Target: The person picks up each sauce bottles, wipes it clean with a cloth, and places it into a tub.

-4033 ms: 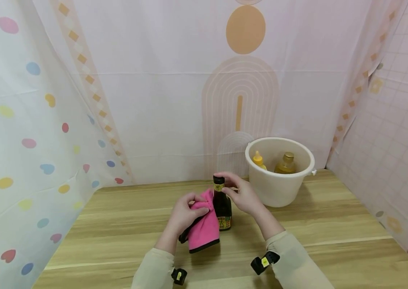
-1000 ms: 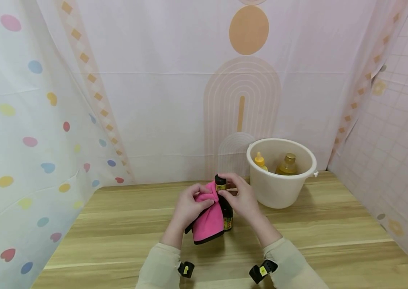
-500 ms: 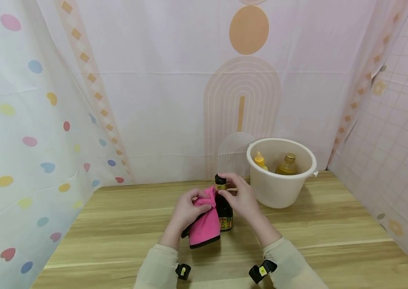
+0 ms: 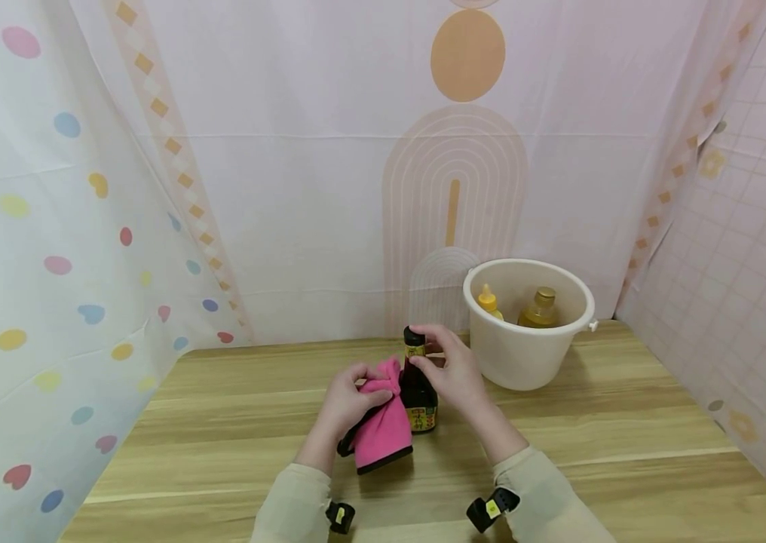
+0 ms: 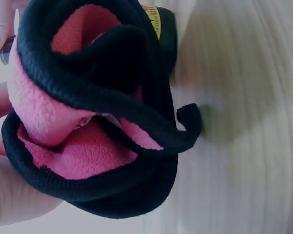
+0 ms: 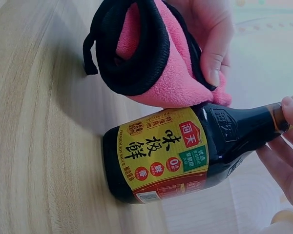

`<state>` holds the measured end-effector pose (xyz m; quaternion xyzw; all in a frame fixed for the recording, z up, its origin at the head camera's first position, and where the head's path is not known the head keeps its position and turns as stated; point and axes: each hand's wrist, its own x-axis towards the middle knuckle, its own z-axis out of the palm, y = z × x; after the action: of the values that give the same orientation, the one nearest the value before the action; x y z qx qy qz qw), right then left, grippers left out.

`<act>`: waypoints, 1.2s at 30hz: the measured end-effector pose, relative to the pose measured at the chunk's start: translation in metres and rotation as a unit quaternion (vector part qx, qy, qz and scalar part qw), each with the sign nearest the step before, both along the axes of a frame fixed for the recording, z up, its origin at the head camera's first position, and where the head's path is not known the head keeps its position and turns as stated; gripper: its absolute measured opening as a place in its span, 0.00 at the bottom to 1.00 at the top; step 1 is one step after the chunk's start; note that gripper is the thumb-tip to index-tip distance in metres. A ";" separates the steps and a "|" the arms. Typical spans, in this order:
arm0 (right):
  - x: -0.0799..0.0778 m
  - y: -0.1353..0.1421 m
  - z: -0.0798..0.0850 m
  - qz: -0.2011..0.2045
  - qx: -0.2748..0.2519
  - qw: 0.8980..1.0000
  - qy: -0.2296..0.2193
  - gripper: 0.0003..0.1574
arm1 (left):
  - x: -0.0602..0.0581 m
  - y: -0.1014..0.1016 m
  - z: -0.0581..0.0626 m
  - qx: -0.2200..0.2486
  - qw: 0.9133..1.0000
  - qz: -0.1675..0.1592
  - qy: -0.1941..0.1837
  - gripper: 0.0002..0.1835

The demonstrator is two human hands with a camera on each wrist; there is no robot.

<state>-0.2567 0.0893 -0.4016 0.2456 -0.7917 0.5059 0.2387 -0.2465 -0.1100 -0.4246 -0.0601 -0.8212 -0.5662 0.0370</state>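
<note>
A dark soy sauce bottle [image 4: 421, 396] with a black cap and a yellow label [image 6: 163, 146] stands upright on the wooden table. My right hand [image 4: 451, 369] holds it at the neck, thumb and fingers around the part just below the cap. Bunched in my left hand [image 4: 349, 398] is a pink cloth [image 4: 385, 431] with black edging, pinched near its top so the lower part flares out. The cloth [image 6: 178, 83] lies against the bottle's left shoulder. In the left wrist view, the cloth's black-edged folds [image 5: 93, 97] hide most of the bottle.
A white bucket [image 4: 519, 358] stands at the right rear of the table [image 4: 240, 437]. Inside it are a bottle with a yellow nozzle cap [image 4: 488, 299] and a bottle of amber liquid [image 4: 539, 309]. Patterned curtains [image 4: 301, 226] surround the table at the back and sides.
The cloth has gone from overlapping the bottle's neck and side a second ago to lower and further left, showing more label. The right hand keeps its hold on the neck.
</note>
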 end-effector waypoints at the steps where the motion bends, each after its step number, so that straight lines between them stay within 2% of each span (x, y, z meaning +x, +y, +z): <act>1: 0.000 0.000 0.000 0.001 -0.001 1.000 0.000 0.30 | 0.000 0.000 -0.001 0.000 1.000 0.000 -0.002 0.09; 9: 0.000 0.000 0.000 0.000 -0.006 1.000 -0.005 0.31 | -0.003 -0.003 -0.011 -0.003 1.000 -0.006 -0.026 0.10; 17: 0.000 0.000 0.000 -0.002 -0.007 1.000 -0.007 0.31 | -0.004 -0.003 -0.014 -0.025 1.000 -0.017 -0.008 0.10; 28: 0.000 0.000 -0.001 -0.001 -0.003 1.000 0.007 0.31 | -0.007 -0.002 -0.017 -0.092 0.996 -0.017 0.000 0.10; 36: 0.000 -0.004 -0.001 -0.002 -0.007 1.000 -0.002 0.32 | -0.007 -0.004 -0.023 -0.162 0.985 -0.048 0.020 0.10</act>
<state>-0.2565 0.0851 -0.4027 0.2409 -0.7893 0.5114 0.2396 -0.2539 -0.1143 -0.4474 -0.1162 -0.8974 -0.4253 0.0156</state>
